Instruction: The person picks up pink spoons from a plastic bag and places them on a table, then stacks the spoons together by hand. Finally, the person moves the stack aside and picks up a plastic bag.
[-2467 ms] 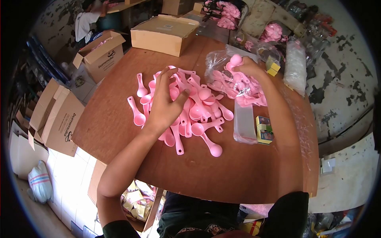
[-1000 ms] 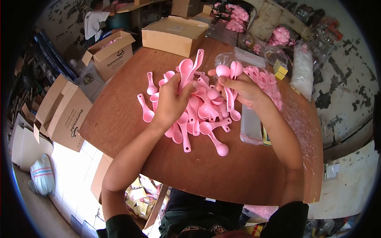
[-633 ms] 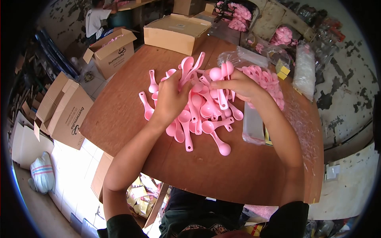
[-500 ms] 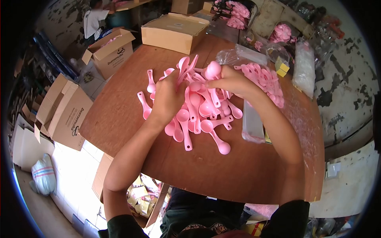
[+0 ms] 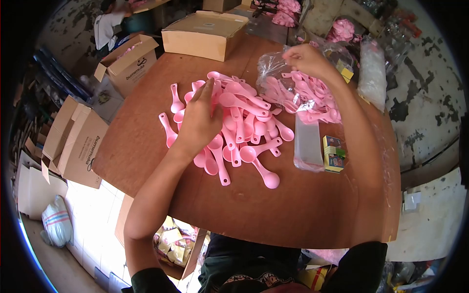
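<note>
Pink measuring spoons point(image 5: 239, 100) lie in a loose heap on the brown table. My left hand point(image 5: 199, 117) rests against the heap's left side, fingers stretched out and thumb apart, touching spoons; whether any spoon sits under the palm is hidden. Farther right, my right hand point(image 5: 305, 59) is raised with its fingertips pinched at the top edge of a clear plastic bag point(image 5: 271, 68). Beneath that hand is a second group of pink spoons point(image 5: 312, 95), partly covered by shiny clear plastic.
A flat stack of clear bags point(image 5: 308, 146) lies beside a small yellow box point(image 5: 333, 154). One closed carton point(image 5: 205, 34) stands at the table's back. Open cartons point(image 5: 78, 141) are on the left floor. Another person point(image 5: 108, 27) is at the far left back.
My right hand has left the heap and moved up and right to the clear bag. Spoons it held now lie on the heap. My left hand stays at the heap, and the camera view shifted slightly.
</note>
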Demonstrator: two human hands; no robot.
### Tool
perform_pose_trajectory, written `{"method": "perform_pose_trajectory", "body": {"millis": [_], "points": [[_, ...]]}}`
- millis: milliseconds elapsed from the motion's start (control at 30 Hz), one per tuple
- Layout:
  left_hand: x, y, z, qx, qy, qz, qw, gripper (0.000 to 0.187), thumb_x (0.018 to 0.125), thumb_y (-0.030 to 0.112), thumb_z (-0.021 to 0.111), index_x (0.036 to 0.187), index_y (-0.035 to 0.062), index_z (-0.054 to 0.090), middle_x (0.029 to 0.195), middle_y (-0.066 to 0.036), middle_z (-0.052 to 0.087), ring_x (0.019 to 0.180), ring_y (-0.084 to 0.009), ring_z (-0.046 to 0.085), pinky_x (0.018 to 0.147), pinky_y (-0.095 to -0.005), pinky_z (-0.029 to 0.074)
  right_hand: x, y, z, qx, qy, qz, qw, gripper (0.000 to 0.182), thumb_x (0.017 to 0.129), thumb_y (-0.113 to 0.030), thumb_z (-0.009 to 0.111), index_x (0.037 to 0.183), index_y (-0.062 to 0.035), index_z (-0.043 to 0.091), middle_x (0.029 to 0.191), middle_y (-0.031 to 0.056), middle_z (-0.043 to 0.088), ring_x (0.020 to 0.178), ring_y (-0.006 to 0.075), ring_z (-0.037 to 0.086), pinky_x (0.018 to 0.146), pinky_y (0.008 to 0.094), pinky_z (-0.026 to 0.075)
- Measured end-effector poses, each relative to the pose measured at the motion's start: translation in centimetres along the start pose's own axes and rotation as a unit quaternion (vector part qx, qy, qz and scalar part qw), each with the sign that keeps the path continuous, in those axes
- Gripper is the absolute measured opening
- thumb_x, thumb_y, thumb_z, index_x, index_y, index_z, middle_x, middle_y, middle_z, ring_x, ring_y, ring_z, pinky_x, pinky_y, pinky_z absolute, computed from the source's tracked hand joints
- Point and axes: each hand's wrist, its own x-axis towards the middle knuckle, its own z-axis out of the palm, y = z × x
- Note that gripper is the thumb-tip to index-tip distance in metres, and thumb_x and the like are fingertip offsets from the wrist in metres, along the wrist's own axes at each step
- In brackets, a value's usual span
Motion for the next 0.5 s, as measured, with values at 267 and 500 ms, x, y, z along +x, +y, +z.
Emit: {"method": "perform_pose_trajectory", "body": {"millis": [267, 500], "points": [[0.1, 0.3, -0.1, 0.007, -0.013, -0.024, 1.0, 0.063, 0.082, 0.006, 0.061, 0.137, -0.0102, 0.036, 0.138, -0.031, 0.042, 0.13, -0.0429, 0.04, 0.107, -0.0433, 0.036, 0.9, 9.5, 1.0, -0.142, -0.115, -0.041, 0.982, 0.041, 0.078, -0.01, 0.072, 0.115, 0.0045, 0.062, 0.107, 0.014, 0.067, 0.094, 0.0191, 0.064, 0.083, 0.029, 0.052], [0.2, 0.4, -0.1, 0.015, -0.024, -0.025, 0.999, 0.061, 0.082, 0.009, 0.063, 0.135, -0.0099, 0.039, 0.136, -0.029, 0.044, 0.126, -0.0415, 0.044, 0.105, -0.0428, 0.038, -0.4, 4.5, 4.3, -0.215, -0.15, -0.067, 0.963, 0.076, 0.067, -0.034, 0.082, 0.126, 0.0035, 0.053, 0.114, 0.0199, 0.064, 0.104, 0.029, 0.062, 0.088, 0.0356, 0.049]]}}
